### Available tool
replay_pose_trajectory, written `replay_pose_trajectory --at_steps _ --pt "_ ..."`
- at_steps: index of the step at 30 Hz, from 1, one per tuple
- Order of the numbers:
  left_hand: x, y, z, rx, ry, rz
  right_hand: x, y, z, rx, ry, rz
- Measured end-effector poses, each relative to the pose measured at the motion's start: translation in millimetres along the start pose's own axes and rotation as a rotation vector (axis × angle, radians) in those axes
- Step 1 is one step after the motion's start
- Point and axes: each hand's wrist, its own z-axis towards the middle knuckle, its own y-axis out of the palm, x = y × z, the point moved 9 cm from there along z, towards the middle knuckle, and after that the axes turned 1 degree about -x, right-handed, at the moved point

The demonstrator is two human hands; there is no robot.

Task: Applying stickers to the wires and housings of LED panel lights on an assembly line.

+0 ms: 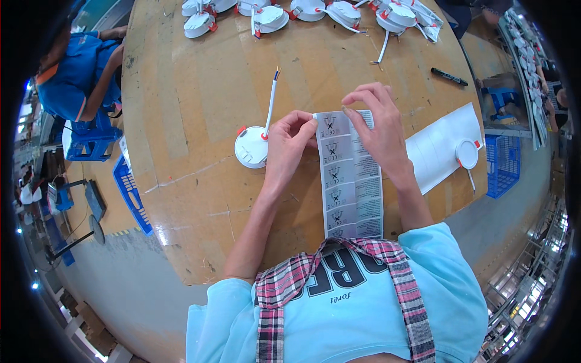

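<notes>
A long strip of grey printed labels (351,187) runs from my chest up across the wooden table (193,91). My left hand (287,142) pinches the strip's top left corner. My right hand (378,124) holds the top right edge, its fingertips curled on the uppermost label. Just left of my left hand lies a round white lamp (250,147) with orange clips and a white cable pointing away from me.
Several more white round lamps (269,17) line the far edge. A black marker (449,77) lies at the right. A white sheet (439,145) carries another white lamp (466,154). A person in blue sits at the far left (78,72). Blue crates stand on the floor (499,163).
</notes>
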Motion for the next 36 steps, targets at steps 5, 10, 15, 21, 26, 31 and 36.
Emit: replay_pose_trajectory --at_steps 5,10,15,21,26,31,36 --pt "17.6 3.9 -5.9 -0.039 -0.027 0.121 6.4 20.4 -17.7 -0.302 0.335 0.274" --pt "23.8 10.8 -7.6 -0.123 -0.003 0.2 3.6 27.6 -16.1 -0.307 0.358 0.249" --pt "17.4 8.3 -4.0 -0.087 -0.038 0.116 9.2 31.7 -20.5 -0.33 0.373 0.236" --pt "0.5 5.2 -3.6 -0.081 -0.108 0.248 15.7 37.8 -27.1 -0.35 0.364 0.209" --pt "0.4 7.2 -3.8 -0.091 -0.082 0.264 21.4 36.6 -29.1 -0.402 0.423 0.158" --pt "-3.5 10.9 -4.0 -0.128 -0.128 0.32 19.6 37.8 -30.8 -0.432 0.41 0.135" --pt "1.5 14.6 -6.9 -0.178 -0.087 0.289 18.5 42.5 -30.8 -0.437 0.426 0.223"
